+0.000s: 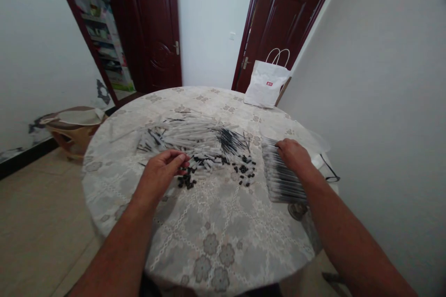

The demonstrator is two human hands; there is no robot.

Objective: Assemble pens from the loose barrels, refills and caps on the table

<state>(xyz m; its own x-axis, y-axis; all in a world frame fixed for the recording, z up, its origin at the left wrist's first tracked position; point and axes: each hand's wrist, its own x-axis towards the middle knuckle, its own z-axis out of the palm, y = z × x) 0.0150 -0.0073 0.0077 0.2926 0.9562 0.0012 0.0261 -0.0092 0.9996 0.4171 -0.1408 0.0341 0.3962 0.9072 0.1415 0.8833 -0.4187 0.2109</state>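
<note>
My left hand [167, 164] hovers at the near edge of the pile, just above some small black caps [187, 180]. Its thumb and forefinger are pressed together; what lies between them, if anything, is too small to tell. At the right, my right hand [291, 152] pinches a pen at the far end of a neat row of pens [278, 176] with clear barrels and dark refills. Between my hands spreads a heap of loose white pen barrels [190, 132], with thin black refills [230, 140] at its right side. More small black and white pieces [244, 169] lie scattered nearby.
A patterned cloth covers the round table [209, 222]. A white paper bag [266, 83] stands at the far right edge. Glasses [331, 174] and a small round glass object [297, 211] sit beside the pen row. A wooden stool [73, 134] is at the left.
</note>
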